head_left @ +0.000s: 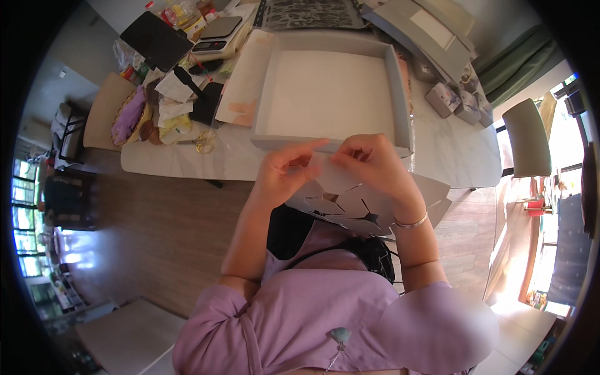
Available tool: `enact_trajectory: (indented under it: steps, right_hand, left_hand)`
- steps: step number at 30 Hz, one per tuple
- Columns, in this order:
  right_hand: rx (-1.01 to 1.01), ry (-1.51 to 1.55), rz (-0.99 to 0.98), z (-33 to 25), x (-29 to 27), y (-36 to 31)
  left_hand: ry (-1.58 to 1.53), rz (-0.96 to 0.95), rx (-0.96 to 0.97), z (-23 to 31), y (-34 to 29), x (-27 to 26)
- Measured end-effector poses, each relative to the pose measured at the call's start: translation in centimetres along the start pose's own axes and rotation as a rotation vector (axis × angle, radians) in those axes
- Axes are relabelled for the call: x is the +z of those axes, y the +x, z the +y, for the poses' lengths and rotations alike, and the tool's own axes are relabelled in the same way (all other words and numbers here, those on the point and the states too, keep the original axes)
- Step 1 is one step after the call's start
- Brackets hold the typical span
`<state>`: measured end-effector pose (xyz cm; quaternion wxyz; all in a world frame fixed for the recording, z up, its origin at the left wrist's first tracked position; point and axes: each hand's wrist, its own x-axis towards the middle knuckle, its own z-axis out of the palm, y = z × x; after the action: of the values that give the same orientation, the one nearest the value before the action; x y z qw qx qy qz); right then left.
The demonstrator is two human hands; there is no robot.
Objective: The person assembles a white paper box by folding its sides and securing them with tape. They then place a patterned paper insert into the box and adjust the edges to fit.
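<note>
Both my hands are in front of the near wall of a shallow white box point(331, 94) on the table. My left hand point(286, 170) has its index finger stretched toward the right hand. Its thumb stands apart below, slightly blurred, and nothing shows between them. My right hand point(373, 159), with a bracelet at the wrist, is closed in a pinch. What it holds, if anything, is too small to make out. Under the hands, at my lap, lies a grey cardboard sheet point(362, 203) with cut slots and openings. The hands cover part of its upper edge.
On the marble-patterned table point(165, 161), a kitchen scale point(215, 40), a black panel point(156, 40), papers and scissors point(204, 142) crowd the left. Small boxes point(442, 100) and stacked grey box parts point(425, 31) are at the right. Chairs point(528, 137) stand around.
</note>
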<state>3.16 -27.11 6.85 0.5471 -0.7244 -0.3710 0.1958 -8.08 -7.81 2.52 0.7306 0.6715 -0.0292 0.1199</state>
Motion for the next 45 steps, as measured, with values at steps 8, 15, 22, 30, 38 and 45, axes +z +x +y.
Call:
enact_trajectory:
  steps: [8, 15, 22, 30, 38, 45]
  right_hand:
    - [-0.507, -0.73, 0.366, 2.0, 0.1, -0.3]
    - [-0.436, -0.9, 0.298, 3.1, 1.8, -2.1]
    - [-0.485, -0.848, 0.286, 3.7, 1.6, -1.8]
    - [-0.489, -0.879, 0.265, 3.3, 1.6, -1.6]
    - [-0.526, -0.934, 0.232, 3.3, 1.7, -1.7]
    - [-0.394, -0.818, 0.199, 1.8, -0.2, -3.2]
  left_hand:
    - [0.257, 0.149, -0.001, -1.3, 0.1, 0.8]
    - [0.24, 0.191, -0.033, -2.1, 0.4, 0.6]
    - [0.28, 0.132, 0.0, -1.2, 0.3, 1.4]
    - [0.396, 0.149, 0.088, -2.1, 0.1, 0.9]
    - [0.443, 0.14, 0.16, -1.4, -0.1, 1.2]
    - [0.605, 0.168, 0.243, -1.2, -0.4, 0.3]
